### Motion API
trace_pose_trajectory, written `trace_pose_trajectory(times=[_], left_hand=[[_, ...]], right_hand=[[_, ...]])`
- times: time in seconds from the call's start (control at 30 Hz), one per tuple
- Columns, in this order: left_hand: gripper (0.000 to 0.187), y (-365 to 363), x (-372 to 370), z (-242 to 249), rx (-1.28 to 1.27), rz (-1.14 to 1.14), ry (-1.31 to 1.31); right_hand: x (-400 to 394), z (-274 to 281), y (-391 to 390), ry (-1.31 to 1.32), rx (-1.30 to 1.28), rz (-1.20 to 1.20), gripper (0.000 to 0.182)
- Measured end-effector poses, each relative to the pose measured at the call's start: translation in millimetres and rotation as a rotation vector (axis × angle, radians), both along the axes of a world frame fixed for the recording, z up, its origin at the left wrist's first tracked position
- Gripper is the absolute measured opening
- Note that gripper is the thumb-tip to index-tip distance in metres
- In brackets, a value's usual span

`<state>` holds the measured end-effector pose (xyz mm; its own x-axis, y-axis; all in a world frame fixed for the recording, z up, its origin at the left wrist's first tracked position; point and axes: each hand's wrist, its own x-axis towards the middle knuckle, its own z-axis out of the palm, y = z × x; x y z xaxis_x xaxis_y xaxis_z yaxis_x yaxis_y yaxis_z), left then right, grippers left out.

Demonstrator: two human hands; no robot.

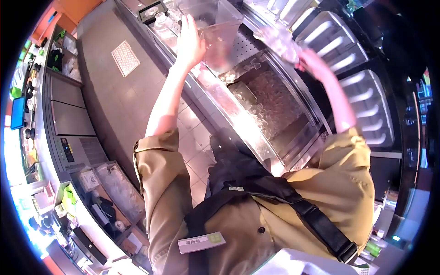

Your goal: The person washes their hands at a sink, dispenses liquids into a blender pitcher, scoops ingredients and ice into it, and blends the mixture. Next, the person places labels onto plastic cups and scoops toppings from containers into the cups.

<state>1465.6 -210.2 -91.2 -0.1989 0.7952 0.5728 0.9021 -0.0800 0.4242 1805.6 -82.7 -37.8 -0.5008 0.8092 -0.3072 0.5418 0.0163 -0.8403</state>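
Note:
My right hand (312, 63) is closed around the near end of a clear plastic scoop (278, 42). The scoop is blurred and shiny, and points up and left over the counter. My left hand (190, 46) has its fingers stretched out together, right at the left side of a large clear plastic container (224, 20). That container stands on a perforated metal drain tray (245, 46). Below and between my hands, an open metal well (295, 75) in the counter contains a heap of ice (270, 103).
A clear bottle-like vessel (163, 23) stands left of the container. Black ribbed trays (369, 103) line the right side. The tiled floor (105, 50) has a pale drain grate (125, 58). Along the left runs another counter with fridge doors (73, 112) and open drawers (117, 185).

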Motion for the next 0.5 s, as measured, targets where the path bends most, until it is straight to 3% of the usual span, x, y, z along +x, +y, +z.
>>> trace_pose_trajectory(times=[0.1, 0.17, 0.27, 0.33, 0.4, 0.43, 0.5], left_hand=[[0.076, 5.0, -0.6, -2.3, 0.023, -0.018, -0.039], [0.075, 5.7, 0.2, -3.1, 0.016, -0.017, -0.039], [0.074, 6.2, -0.8, -3.4, -0.011, -0.015, -0.035], [0.079, 7.4, -0.3, -6.1, 0.01, 0.041, 0.044], [0.081, 4.1, -2.9, -2.2, -0.021, 0.012, 0.01], [0.087, 0.2, -6.1, 2.9, 0.051, -0.092, -0.051], [0.09, -18.6, -8.9, 2.8, 0.136, -0.049, -0.168]], right_hand=[[-56.1, 66.4, 16.6, -0.142, 0.122, 0.133, 0.026], [-101.7, 105.8, 17.0, -0.348, 0.276, 0.36, 0.024], [-151.3, 84.8, 73.1, -0.538, 0.707, 0.397, 0.03], [-161.5, 114.3, 19.4, -0.602, 0.935, 0.354, 0.03], [-130.4, 125.8, -3.3, -0.629, 1.056, 0.512, 0.028], [-107.8, 115.6, -18.5, -0.657, 0.955, 0.355, 0.029], [-58.6, 82.2, -52.6, -0.705, 0.755, 0.049, 0.033]])
